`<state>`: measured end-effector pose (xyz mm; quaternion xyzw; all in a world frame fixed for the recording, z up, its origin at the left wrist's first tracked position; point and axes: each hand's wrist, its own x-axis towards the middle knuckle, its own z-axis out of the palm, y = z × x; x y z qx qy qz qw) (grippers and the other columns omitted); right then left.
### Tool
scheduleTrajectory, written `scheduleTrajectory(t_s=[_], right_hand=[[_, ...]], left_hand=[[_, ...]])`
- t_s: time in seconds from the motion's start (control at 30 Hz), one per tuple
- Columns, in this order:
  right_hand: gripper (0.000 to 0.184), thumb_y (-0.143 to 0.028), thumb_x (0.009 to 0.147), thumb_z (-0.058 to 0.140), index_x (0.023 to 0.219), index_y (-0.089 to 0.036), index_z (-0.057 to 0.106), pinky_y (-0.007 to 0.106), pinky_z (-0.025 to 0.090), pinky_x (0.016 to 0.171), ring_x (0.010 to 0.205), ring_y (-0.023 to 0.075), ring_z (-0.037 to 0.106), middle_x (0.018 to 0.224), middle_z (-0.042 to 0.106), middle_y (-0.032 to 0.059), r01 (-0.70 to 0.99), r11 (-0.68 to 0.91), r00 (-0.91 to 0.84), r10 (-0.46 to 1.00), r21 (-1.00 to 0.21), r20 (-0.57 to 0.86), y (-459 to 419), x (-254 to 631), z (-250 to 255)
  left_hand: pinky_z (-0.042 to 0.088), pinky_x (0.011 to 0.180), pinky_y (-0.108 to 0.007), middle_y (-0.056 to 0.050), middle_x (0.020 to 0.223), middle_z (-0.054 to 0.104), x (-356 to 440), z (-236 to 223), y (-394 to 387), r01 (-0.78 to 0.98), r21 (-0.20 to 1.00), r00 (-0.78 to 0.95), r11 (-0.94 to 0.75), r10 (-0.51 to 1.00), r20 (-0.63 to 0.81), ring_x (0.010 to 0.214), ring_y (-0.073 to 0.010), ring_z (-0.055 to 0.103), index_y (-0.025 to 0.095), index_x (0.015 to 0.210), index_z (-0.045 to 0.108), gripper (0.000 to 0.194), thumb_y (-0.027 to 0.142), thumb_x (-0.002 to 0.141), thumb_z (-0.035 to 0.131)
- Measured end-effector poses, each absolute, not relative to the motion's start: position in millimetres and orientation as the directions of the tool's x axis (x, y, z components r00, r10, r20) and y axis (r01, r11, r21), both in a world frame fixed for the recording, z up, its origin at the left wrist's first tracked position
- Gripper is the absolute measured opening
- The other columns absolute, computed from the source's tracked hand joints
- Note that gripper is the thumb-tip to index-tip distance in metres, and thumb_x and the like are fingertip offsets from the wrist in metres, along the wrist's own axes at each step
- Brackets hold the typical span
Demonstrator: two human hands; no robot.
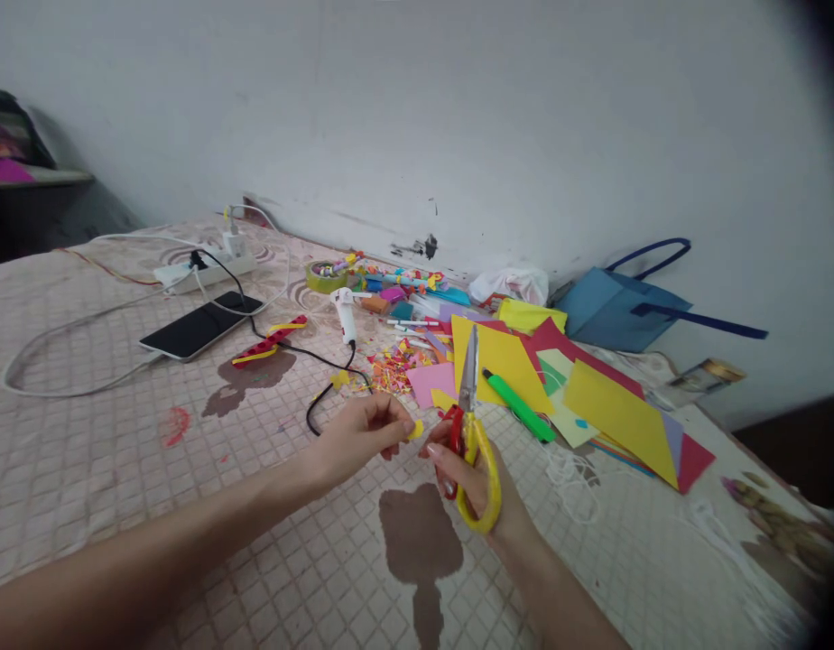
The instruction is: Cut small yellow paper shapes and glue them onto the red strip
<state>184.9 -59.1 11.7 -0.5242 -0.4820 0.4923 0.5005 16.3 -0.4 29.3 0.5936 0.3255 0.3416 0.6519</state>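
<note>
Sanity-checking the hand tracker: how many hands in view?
2: the left hand, pinching a small yellow piece, and the right hand, beside it, holding scissors by the handles. Some fingers are partly hidden; no other hands show.

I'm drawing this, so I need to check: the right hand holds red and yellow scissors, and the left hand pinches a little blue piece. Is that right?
Not quite: the little piece is yellow, not blue, as the head view shows. The left hand does pinch it, and the right hand holds red and yellow scissors.
</note>
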Motion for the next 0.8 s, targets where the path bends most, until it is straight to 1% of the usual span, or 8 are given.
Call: scheduleTrajectory(t_s=[0.17,0.33,0.43,0.53,0.67,0.8], right_hand=[[0.027,-0.032,0.069,0.069,0.085,-0.017,0.054,0.019,0.037,0.041,0.045,0.0072,0.044,0.063,0.054,-0.0040,-0.021,-0.026,0.102,0.994,-0.999,-0.028,-59.2,183.7,10.4],[0.024,-0.032,0.070,0.066,0.081,-0.017,0.053,0.019,0.035,0.040,0.042,0.0059,0.041,0.060,0.050,-0.0055,0.004,-0.033,0.088,0.996,-0.999,-0.033,-58.6,181.9,17.6],[0.025,-0.033,0.069,0.067,0.080,-0.017,0.052,0.018,0.035,0.040,0.044,0.0060,0.043,0.062,0.051,-0.0049,0.045,-0.038,0.098,0.995,-0.998,-0.033,-57.3,183.7,17.4],[0.028,-0.039,0.072,0.066,0.081,-0.017,0.052,0.019,0.034,0.038,0.040,0.0059,0.042,0.060,0.052,-0.0050,0.027,-0.019,0.089,0.996,-0.999,-0.016,-55.8,186.0,12.5],[0.031,-0.048,0.079,0.058,0.078,-0.018,0.050,0.019,0.031,0.035,0.034,0.0042,0.036,0.061,0.055,-0.0036,-0.067,0.028,0.084,0.996,-0.997,0.023,-55.3,185.4,8.4],[0.036,-0.051,0.083,0.051,0.071,-0.018,0.049,0.019,0.028,0.036,0.035,0.0053,0.035,0.049,0.044,-0.0064,-0.032,-0.002,0.030,1.000,-0.999,-0.003,-57.9,182.8,10.3]], left_hand=[[0.037,0.050,-0.021,0.002,0.060,0.054,19.0,27.2,-4.9,-0.027,0.997,0.589,0.067,0.807,-0.038,0.051,-0.0084,0.048,0.014,0.071,0.059,0.022,0.036,0.073,0.063],[0.038,0.051,-0.021,0.002,0.059,0.053,19.5,26.8,-7.8,0.038,0.997,0.621,0.068,0.780,-0.077,0.052,-0.0091,0.049,0.014,0.071,0.059,0.023,0.037,0.073,0.063],[0.038,0.050,-0.020,0.002,0.058,0.054,18.7,23.7,-7.2,0.064,0.995,0.668,0.076,0.737,-0.099,0.052,-0.0091,0.049,0.015,0.071,0.059,0.023,0.038,0.073,0.063],[0.038,0.050,-0.020,0.002,0.058,0.056,17.9,22.4,-4.6,0.010,0.992,0.675,0.129,0.731,-0.102,0.051,-0.0084,0.050,0.015,0.071,0.058,0.025,0.038,0.072,0.065],[0.039,0.052,-0.021,0.001,0.060,0.057,16.6,27.3,0.5,-0.124,0.976,0.562,0.179,0.824,-0.079,0.051,-0.0078,0.050,0.014,0.069,0.057,0.027,0.038,0.069,0.068],[0.038,0.052,-0.020,0.002,0.057,0.056,15.0,35.0,3.3,-0.181,0.961,0.497,0.207,0.863,-0.092,0.050,-0.0073,0.049,0.014,0.068,0.056,0.028,0.038,0.069,0.069]])
